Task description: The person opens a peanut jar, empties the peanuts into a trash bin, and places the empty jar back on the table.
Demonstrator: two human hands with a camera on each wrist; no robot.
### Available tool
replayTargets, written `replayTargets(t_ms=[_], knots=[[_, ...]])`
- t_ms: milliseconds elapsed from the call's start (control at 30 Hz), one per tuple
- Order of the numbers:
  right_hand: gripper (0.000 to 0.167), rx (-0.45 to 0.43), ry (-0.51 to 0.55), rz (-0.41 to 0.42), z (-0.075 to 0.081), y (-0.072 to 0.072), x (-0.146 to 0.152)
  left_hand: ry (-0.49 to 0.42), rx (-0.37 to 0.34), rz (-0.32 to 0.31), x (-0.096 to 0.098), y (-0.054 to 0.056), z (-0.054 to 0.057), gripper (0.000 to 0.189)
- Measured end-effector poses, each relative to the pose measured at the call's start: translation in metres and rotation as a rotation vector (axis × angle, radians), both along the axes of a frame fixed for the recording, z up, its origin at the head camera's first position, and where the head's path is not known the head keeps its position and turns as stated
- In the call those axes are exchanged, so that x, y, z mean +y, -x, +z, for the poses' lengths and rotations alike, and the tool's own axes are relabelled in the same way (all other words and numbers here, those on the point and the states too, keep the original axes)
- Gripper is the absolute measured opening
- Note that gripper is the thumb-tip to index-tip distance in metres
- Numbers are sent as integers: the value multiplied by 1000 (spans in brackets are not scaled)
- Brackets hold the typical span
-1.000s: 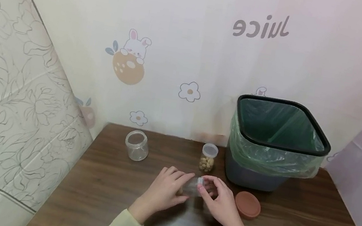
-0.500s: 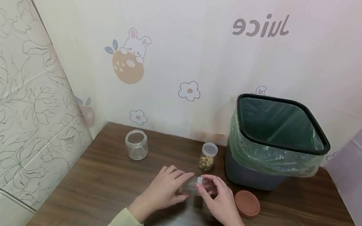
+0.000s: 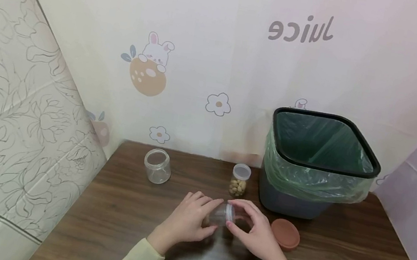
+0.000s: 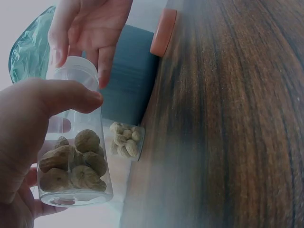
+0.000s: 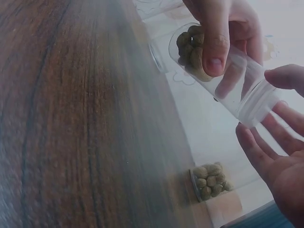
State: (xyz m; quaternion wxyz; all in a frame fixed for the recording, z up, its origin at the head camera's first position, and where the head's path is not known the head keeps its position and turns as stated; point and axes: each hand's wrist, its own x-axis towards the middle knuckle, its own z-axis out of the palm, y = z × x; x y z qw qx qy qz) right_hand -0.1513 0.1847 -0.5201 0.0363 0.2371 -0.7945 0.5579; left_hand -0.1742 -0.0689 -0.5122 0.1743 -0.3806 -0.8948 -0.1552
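Observation:
My left hand [image 3: 188,217] grips a clear plastic jar [image 4: 76,118] round its body, thumb across the near side. Shelled-on nuts [image 4: 73,164], which look like peanuts, lie at the jar's bottom end. In the head view the jar is tipped on its side, its lid end toward my right hand [image 3: 259,236]. That hand spans the translucent ribbed lid [image 5: 259,104], thumb on one edge and fingertips on the opposite edge. The lid is still on the jar. Behind the hands stands a second lidded jar [image 3: 238,185] of similar nuts.
An open clear jar [image 3: 158,167] stands at the back left of the wooden table [image 3: 113,215]. A bin [image 3: 291,204] with a green liner is at the back right. A reddish-brown round lid [image 3: 285,234] lies just right of my right hand.
My right hand's fingers have spread and shifted round the lid, and more of its ribbed rim shows. The left hand and the jar stay nearly in place.

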Motion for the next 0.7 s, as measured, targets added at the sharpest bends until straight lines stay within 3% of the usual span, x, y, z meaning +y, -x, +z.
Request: replayTargets(t_ms=[267, 700], knots=[[53, 55, -4, 22, 0, 0, 0, 12, -46, -3, 0, -1, 1, 67], [57, 65, -14, 8, 1, 0, 0, 17, -6, -10, 0, 1, 0, 67]])
